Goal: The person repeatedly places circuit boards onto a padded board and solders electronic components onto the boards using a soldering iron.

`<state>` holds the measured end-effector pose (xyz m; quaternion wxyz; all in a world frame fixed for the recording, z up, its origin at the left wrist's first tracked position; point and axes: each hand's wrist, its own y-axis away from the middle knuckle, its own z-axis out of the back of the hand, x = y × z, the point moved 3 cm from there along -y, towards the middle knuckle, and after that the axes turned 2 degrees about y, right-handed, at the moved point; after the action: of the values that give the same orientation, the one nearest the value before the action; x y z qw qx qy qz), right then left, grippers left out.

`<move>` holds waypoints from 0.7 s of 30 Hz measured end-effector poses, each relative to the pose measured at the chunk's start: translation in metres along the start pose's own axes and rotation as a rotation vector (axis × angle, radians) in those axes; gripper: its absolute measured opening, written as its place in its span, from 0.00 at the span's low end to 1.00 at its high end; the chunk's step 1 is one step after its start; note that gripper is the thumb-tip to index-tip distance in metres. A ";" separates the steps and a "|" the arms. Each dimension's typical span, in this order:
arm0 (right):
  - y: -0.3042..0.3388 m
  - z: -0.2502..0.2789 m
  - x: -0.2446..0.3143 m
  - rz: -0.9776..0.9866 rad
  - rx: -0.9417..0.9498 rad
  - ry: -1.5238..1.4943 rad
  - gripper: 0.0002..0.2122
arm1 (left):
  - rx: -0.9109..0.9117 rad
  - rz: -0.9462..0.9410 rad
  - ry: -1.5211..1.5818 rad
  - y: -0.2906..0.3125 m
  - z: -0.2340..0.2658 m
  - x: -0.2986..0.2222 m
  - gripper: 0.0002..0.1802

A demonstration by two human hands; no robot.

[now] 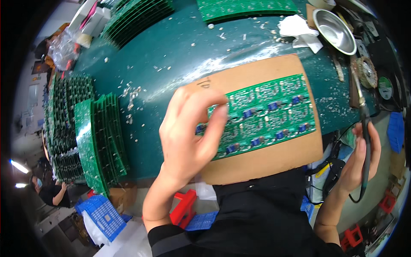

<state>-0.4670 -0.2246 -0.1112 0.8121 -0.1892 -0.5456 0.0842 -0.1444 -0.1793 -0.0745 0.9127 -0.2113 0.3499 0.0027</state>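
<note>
A green circuit board with blue components in two rows lies on a brown cardboard sheet. My left hand is over the board's left end, its thumb and forefinger curled together in a pinch. Motion blurs the fingertips, and what they hold, if anything, is too small to make out. At the right, my right hand grips the dark handle of a soldering iron. The iron points up and away from me, its metal end near the table's right side, apart from the board. A black cable hangs from its lower end.
Stacked circuit boards stand at the left and the far side. Small clippings litter the green table. A metal bowl, white tissue and a solder-like coil are at the right. Blue and red crates sit below; another person is at far left.
</note>
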 end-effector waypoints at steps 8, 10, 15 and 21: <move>0.051 -0.078 0.070 0.257 0.587 -0.323 0.13 | 0.089 0.021 0.094 0.081 0.030 0.045 0.07; 0.058 -0.092 0.075 0.216 0.703 -0.327 0.13 | 0.089 -0.006 0.084 0.084 0.027 0.052 0.07; 0.074 -0.115 0.081 0.206 0.724 -0.323 0.14 | 0.074 -0.067 0.101 0.083 0.022 0.061 0.07; 0.077 -0.124 0.084 0.184 0.751 -0.263 0.14 | 0.088 -0.077 0.124 0.083 0.021 0.066 0.08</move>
<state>-0.3156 -0.1520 -0.1115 0.7370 0.0848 -0.5571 0.3732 -0.0942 -0.1048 -0.1344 0.8970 -0.1841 0.3972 -0.0610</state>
